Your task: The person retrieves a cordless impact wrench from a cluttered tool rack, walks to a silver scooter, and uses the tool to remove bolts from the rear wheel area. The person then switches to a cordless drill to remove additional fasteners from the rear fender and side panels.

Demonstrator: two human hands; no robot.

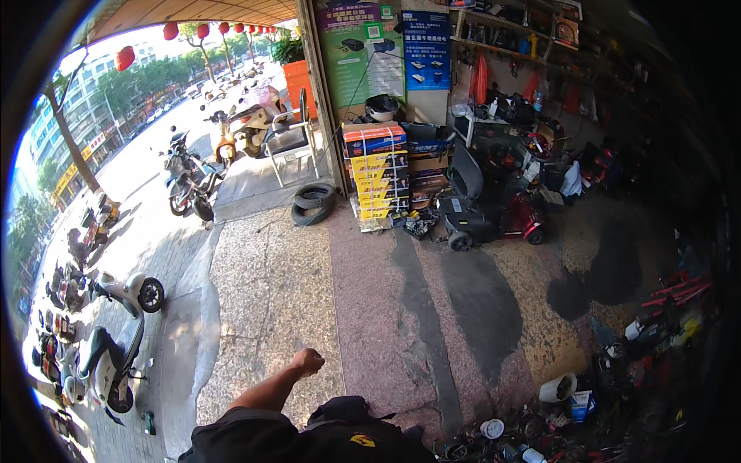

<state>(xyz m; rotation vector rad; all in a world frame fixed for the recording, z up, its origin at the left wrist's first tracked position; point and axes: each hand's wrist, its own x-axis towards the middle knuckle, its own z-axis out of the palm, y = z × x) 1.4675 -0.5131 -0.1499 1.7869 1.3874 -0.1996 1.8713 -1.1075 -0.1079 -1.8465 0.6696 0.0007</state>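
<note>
My left hand [307,360] is out over the speckled floor [270,270] at lower centre, fingers curled closed; what they hold, if anything, is hidden. My dark clothing with a small yellow patch [361,440] fills the bottom edge, and my right hand is not visible.
Scooters [116,363] line the bright pavement at left. Stacked tyres [312,207] lie near a chair [289,140]. Stacked boxes [378,185] and a red mobility scooter [519,220] stand ahead, below shelves [502,42]. Parts, tools and a white bucket [557,387] crowd the lower right.
</note>
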